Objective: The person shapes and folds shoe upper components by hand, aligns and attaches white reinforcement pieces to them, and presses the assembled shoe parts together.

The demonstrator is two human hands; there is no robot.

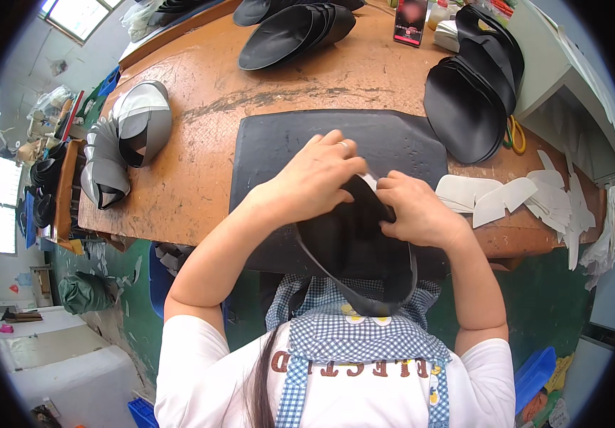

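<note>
A black shoe upper (354,239), hollow and curved, is held above the front of a dark mat (268,153), its wide end toward my body. My left hand (327,175) grips its far edge with bent fingers. My right hand (416,208) pinches the edge on the other side, thumb on the inner face. Between the two hands a small white piece (370,181) shows at the upper's far tip; my fingers hide much of it, and whether it is attached I cannot tell.
Black uppers lie in stacks at the far side (279,46) and right (464,107). Grey uppers (136,118) stand on the left. White cut pieces (500,200) and yellow-handled scissors (516,135) lie right of the mat, near a pale shelf unit (571,78). A phone (409,25) stands far back.
</note>
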